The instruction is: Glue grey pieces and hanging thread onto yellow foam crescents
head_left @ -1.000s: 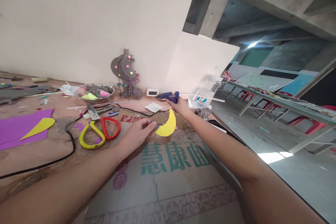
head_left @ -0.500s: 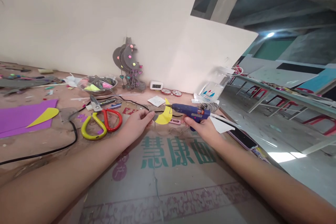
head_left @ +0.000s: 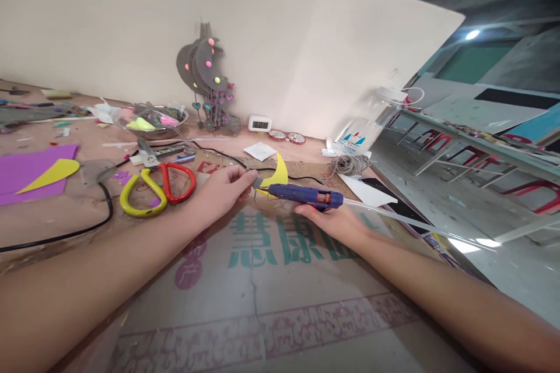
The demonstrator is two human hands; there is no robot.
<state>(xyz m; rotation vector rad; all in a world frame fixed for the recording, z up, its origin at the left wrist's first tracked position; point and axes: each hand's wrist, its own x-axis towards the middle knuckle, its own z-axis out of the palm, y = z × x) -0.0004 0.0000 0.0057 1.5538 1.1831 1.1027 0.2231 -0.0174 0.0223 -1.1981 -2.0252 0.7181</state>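
My left hand (head_left: 231, 189) pinches the grey end of a yellow crescent (head_left: 279, 173) between thumb and fingers. My right hand (head_left: 328, 218) is wrapped round a blue glue gun (head_left: 301, 193), with a clear glue stick (head_left: 394, 214) sticking out of its back. The gun's nozzle lies over the lower part of the crescent, close to my left fingertips. To the left of my left hand lie scissors (head_left: 142, 203) with one yellow and one red handle. Below both hands is printed cardboard (head_left: 245, 315).
Grey crescents with coloured balls (head_left: 203, 67) lean on the wall. A bowl of bits (head_left: 155, 122), a timer (head_left: 259, 123), a clear jug (head_left: 359, 128) and a coil of cord (head_left: 350, 164) stand behind. Purple sheets (head_left: 30, 178) lie left, with a black cable (head_left: 70, 238) nearby.
The glue gun has moved left and down along the crescent, its nozzle now near my left fingers, and it lies more level. The whole view has shifted a little.
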